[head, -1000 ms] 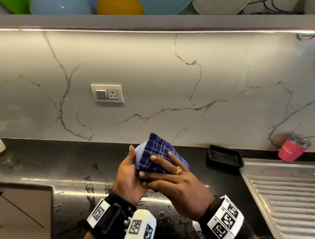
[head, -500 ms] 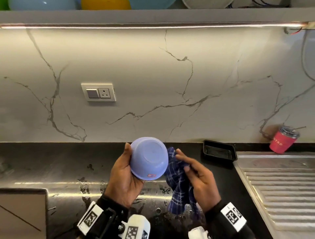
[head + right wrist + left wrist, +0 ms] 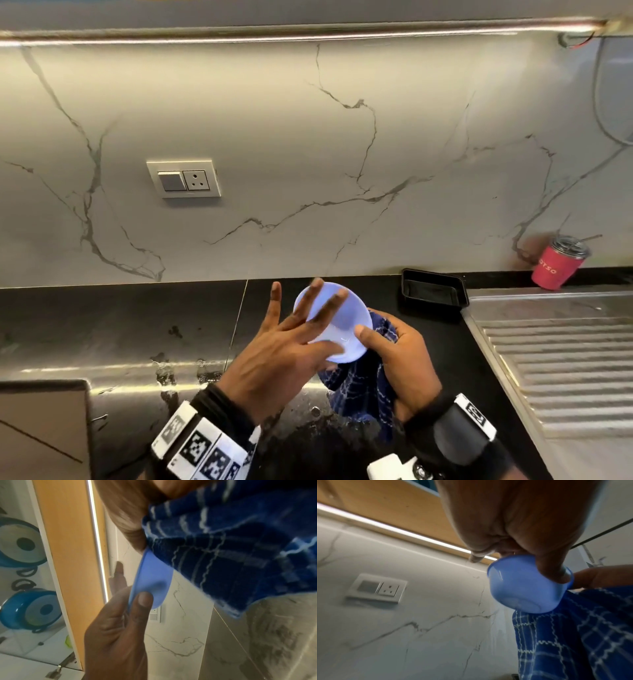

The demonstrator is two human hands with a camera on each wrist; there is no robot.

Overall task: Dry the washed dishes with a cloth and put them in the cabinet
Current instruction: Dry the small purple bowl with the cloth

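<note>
Fingers [image 3: 317, 301] of the left hand [image 3: 274, 363] spread straight over a pale blue plastic bowl [image 3: 346, 329]; right hand [image 3: 400, 356] grips bowl and blue checked cloth [image 3: 359, 387].

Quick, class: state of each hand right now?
Left hand: open, fingers spread over the blue bowl.
Right hand: holding the bowl and blue checked cloth.

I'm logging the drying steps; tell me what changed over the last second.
The bowl passed to the right hand, which grips it through the blue cloth, opening now upward. The left hand let go, fingers spread across the rim. The black tray and red cup stayed put.
</note>
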